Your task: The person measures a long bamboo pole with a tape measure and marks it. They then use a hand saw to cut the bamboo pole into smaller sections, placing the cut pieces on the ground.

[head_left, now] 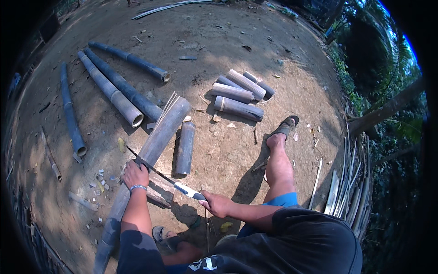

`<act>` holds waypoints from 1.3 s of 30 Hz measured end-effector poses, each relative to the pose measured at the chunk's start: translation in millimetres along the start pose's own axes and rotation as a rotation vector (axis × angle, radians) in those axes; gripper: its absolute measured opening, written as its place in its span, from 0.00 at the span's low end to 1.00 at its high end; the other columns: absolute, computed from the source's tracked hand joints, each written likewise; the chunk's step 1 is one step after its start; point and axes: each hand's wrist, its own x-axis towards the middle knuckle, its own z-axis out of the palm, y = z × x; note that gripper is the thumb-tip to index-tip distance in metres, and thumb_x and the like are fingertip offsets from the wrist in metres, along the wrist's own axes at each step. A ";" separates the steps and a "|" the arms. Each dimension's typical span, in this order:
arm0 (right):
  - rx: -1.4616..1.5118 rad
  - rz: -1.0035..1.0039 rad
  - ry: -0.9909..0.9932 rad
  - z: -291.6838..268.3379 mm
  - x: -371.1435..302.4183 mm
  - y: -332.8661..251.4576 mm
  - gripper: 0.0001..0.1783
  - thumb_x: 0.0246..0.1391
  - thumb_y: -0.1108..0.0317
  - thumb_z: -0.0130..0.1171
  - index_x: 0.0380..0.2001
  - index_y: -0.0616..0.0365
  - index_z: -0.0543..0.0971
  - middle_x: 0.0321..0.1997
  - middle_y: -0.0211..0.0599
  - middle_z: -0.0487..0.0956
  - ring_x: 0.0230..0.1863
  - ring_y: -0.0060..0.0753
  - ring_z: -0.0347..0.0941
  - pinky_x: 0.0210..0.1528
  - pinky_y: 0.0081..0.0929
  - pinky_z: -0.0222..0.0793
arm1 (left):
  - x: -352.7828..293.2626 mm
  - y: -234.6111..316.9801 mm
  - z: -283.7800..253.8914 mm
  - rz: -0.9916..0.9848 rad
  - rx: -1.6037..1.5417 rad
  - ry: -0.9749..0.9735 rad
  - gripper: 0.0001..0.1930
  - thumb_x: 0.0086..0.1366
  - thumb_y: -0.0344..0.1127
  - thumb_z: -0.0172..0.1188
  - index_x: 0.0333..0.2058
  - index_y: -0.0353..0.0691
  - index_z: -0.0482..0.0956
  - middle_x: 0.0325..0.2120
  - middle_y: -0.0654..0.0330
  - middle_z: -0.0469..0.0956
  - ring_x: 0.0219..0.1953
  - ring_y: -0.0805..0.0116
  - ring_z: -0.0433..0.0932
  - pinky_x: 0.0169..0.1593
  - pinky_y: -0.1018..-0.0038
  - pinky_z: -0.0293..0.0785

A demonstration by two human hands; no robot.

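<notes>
Ground: bare brown earth, sunlit in patches, scattered with dry leaves and chips; green foliage borders it on the right.
Printing: white marks on the dark shirt, folded and not legible.
Saw: long dark blade with a white and dark handle; the saw lies across the bamboo pole; any lettering on it is too small to tell.
Bamboo pole: thick and grey, slanting from the lower left to the middle, with thin pale strips standing at its far end; it passes beside a rough wood block.
Left hand: curled down over the bamboo pole, holding it just beside the blade; a bracelet rings the wrist.
Right hand: closed around the end of the saw's handle.
Hollow tubes: long bamboo lengths at the left, two nearest ends open and ringed with pale walls; how far the hollows run cannot be told.
Short pieces: one cut section lies right of the bamboo pole; a cluster of cut pieces lies farther off.
Right edge: split strips in a long heap.
</notes>
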 end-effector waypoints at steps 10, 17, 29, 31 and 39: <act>-0.019 -0.010 0.003 5.9 -1.1 20.4 0.25 0.72 0.47 0.41 0.59 0.55 0.64 0.41 0.60 0.80 0.46 0.64 0.77 0.49 0.55 0.70 | -0.5 3.3 -1.6 0.000 0.012 -0.019 0.20 0.64 0.44 0.57 0.47 0.34 0.76 0.46 0.46 0.79 0.51 0.46 0.77 0.54 0.52 0.72; -0.010 -0.011 0.043 11.4 50.5 -1.6 0.26 0.72 0.48 0.41 0.59 0.57 0.63 0.41 0.61 0.80 0.46 0.64 0.77 0.49 0.56 0.70 | 0.0 5.5 12.5 0.043 -0.008 -0.002 0.22 0.64 0.45 0.57 0.49 0.34 0.75 0.47 0.47 0.80 0.52 0.46 0.77 0.54 0.51 0.72; -0.035 -0.014 0.072 8.0 57.2 -9.9 0.23 0.71 0.49 0.43 0.51 0.60 0.64 0.38 0.64 0.80 0.43 0.68 0.77 0.46 0.57 0.71 | 1.1 16.7 -10.6 -0.005 -0.012 0.008 0.19 0.62 0.49 0.56 0.42 0.38 0.77 0.43 0.49 0.80 0.49 0.48 0.78 0.53 0.51 0.71; -0.008 0.100 -0.012 0.3 23.9 -11.1 0.22 0.71 0.50 0.43 0.54 0.57 0.65 0.38 0.64 0.80 0.43 0.69 0.77 0.46 0.57 0.71 | 0.2 8.7 -8.0 -0.016 -0.012 -0.021 0.19 0.62 0.49 0.55 0.43 0.38 0.77 0.43 0.49 0.80 0.50 0.49 0.78 0.53 0.51 0.71; -0.034 0.013 0.054 2.3 47.5 -19.4 0.23 0.72 0.52 0.43 0.62 0.52 0.64 0.42 0.67 0.79 0.47 0.72 0.76 0.49 0.58 0.70 | -6.6 -3.0 -19.6 0.025 -0.083 -0.150 0.30 0.57 0.54 0.62 0.50 0.37 0.74 0.51 0.49 0.76 0.58 0.52 0.73 0.61 0.54 0.68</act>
